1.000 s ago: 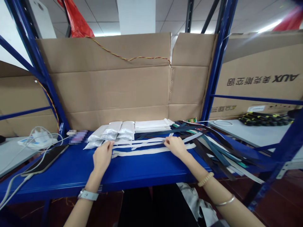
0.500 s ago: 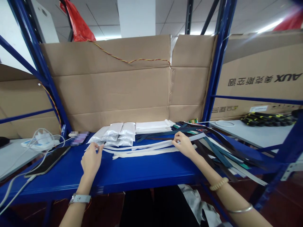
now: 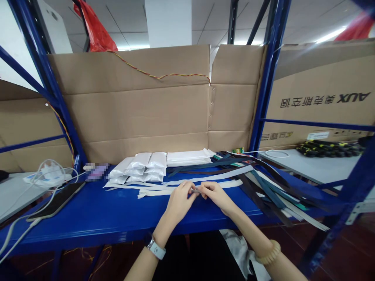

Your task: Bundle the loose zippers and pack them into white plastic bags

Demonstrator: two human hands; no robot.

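1. Strips [image 3: 234, 171], pale and thin, lie loose across the blue tabletop [image 3: 117, 218], in front of the shiny white packets [image 3: 140, 160]. They go from side to side, and some pass behind the hands.
2. The packets are piled up at the back. They look full and shut, so I think they are done. A flat white stack [image 3: 187, 158] is just beside them, and it looks tidy too.
3. Lots of strips look left over. A messy heap of dark, blue-green and white strips [image 3: 269, 190] is on the right, and a few poke past the edge. I can't tell how much of the work is done in all.
4. The two hands are close together, near the middle of the tabletop, on the near side of the pale strips.
5. The left hand [image 3: 180, 201] has its fingers curled in, with the tips pinching a small grey bit [image 3: 195, 190].
6. The right hand [image 3: 216, 197] has its thumb and finger pressed on the same bit from the other side. The fingers hide most of it, so I can't tell if it is part of a strip.
7. A black phone [image 3: 58, 201] lies on the left, well apart from both hands.
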